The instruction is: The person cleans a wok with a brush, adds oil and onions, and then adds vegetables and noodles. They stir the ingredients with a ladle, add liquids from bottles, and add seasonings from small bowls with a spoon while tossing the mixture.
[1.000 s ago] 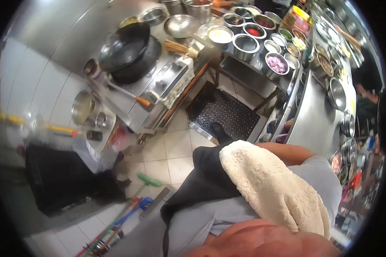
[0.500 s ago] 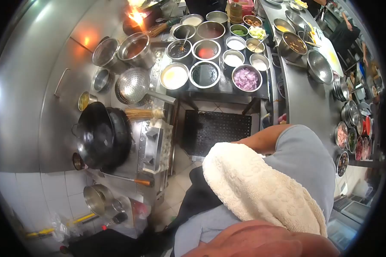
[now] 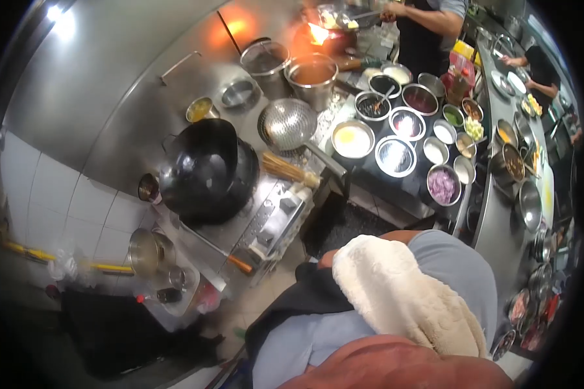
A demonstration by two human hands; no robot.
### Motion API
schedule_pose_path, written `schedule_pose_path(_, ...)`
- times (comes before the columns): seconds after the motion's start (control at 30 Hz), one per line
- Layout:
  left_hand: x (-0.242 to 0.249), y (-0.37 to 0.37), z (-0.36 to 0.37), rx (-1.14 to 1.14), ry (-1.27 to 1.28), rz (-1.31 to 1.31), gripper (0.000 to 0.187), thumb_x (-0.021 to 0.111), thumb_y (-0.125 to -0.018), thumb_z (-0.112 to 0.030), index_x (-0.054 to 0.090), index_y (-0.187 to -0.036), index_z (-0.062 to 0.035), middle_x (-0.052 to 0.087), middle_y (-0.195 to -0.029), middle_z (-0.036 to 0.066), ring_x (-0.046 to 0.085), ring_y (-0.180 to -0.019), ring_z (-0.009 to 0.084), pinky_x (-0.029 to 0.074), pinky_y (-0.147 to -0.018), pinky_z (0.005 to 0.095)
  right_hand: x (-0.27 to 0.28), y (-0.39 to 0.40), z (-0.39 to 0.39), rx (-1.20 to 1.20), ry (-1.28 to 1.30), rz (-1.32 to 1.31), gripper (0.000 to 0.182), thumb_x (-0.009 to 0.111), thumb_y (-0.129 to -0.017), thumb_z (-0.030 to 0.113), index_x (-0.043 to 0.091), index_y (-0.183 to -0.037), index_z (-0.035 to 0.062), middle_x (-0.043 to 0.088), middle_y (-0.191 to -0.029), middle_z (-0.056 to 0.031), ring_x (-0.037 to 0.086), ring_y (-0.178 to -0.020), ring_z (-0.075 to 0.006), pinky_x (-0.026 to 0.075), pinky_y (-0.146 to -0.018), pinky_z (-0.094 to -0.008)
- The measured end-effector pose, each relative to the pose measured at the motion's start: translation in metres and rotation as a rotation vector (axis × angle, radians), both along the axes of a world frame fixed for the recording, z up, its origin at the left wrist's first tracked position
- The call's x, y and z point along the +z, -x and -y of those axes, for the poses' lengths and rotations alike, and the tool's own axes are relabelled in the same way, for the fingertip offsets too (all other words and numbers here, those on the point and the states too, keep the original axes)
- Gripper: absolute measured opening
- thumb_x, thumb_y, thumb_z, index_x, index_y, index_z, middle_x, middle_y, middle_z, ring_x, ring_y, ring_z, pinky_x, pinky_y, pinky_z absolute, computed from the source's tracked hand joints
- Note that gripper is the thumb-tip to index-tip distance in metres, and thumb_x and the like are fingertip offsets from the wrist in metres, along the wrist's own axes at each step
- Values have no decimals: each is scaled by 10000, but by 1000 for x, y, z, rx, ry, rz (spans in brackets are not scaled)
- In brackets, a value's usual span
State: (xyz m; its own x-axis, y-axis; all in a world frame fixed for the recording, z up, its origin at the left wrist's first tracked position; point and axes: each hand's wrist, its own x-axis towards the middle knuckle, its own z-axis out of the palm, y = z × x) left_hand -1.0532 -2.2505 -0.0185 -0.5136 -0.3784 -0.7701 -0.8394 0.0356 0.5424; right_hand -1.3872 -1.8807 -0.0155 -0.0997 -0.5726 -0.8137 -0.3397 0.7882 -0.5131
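Neither of my hands shows. A small patch of my bent arm (image 3: 327,259) appears beside a cream terry towel (image 3: 386,275) that lies over my grey sleeve and hides the rest of the forearm. The nearest things are the stove (image 3: 274,223), a black wok (image 3: 198,172) resting on it, a bamboo wok brush (image 3: 289,170) and a perforated strainer (image 3: 287,124) with a long handle. A wooden-handled tool (image 3: 239,262) lies along the stove's front.
Several steel bowls of sauces and seasonings, one with sliced purple onion (image 3: 442,186), cover the side table. A flame (image 3: 318,34) burns at the far stove, where a co-worker (image 3: 428,32) holds a pan. Steel pots (image 3: 311,79) stand behind the strainer. Another person (image 3: 540,74) is at the right counter.
My view has swung left, so the stove and bowls sit further right. The co-worker at the far flame has come into view. My arm is more hidden by the towel.
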Motion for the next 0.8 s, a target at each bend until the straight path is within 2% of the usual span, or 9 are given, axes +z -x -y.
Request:
schedule_pose_path(0.3,-26,-2,25,-1,-43,4,318,554,-1007,-292,674,-1183,-56,716,-1097,146,671,-1057,232,508,-923,368,15,-24,12,-76,-59,-25,443,604,-939,409,703,-1162,39,711,-1123,-172,666,-1031,-329,500,-951,-437)
schedule_pose_path(0.8,-59,-18,77,-143,-124,-4,316,556,-1012,-288,668,-1194,-55,716,-1097,138,670,-1056,218,507,-923,356,45,-89,9,-258,-177,-102,427,576,-965,393,700,-1156,31,699,-1147,-170,656,-1059,-316,494,-975,-426)
